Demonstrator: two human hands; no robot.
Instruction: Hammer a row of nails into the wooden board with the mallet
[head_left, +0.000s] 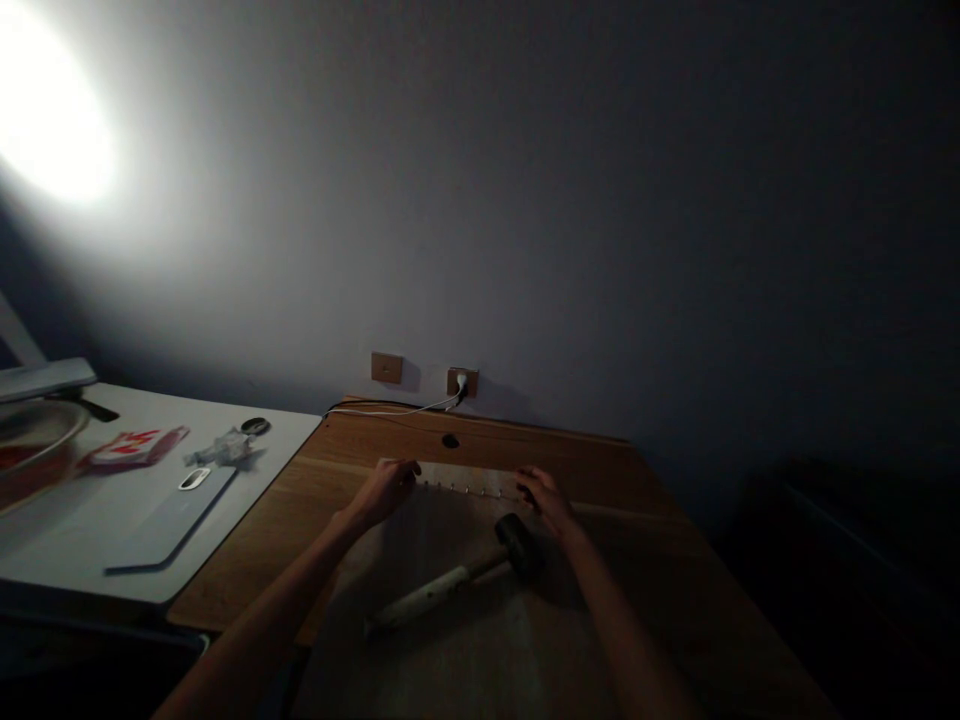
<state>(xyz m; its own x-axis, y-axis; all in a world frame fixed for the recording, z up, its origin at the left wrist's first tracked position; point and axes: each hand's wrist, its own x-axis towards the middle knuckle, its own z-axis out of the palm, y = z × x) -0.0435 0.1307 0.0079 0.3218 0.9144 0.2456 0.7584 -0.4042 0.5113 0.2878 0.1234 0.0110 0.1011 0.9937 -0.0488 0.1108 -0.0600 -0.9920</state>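
Observation:
My left hand (386,488) has its fingers curled down at the left end of a thin row of small shiny bits (468,490). At the row's right end is my right hand (546,496), its fingers bent and closed together. The row runs across the far part of a wide wooden board (450,660); whether it is a strand or separate small pieces, I cannot tell. What the fingertips pinch is too dark to make out. Below the hands a mallet lies on the board, its black head (517,545) close to my right wrist and its pale handle (427,594) pointing lower left.
The board rests on a wooden table (300,500) against the wall. To the left, a white table (277,430) bears a grey chopping board (172,525), crumpled plastic (225,447), a red-and-white packet (139,447) and a clear bowl (37,440). A white cable (405,411) runs to a socket.

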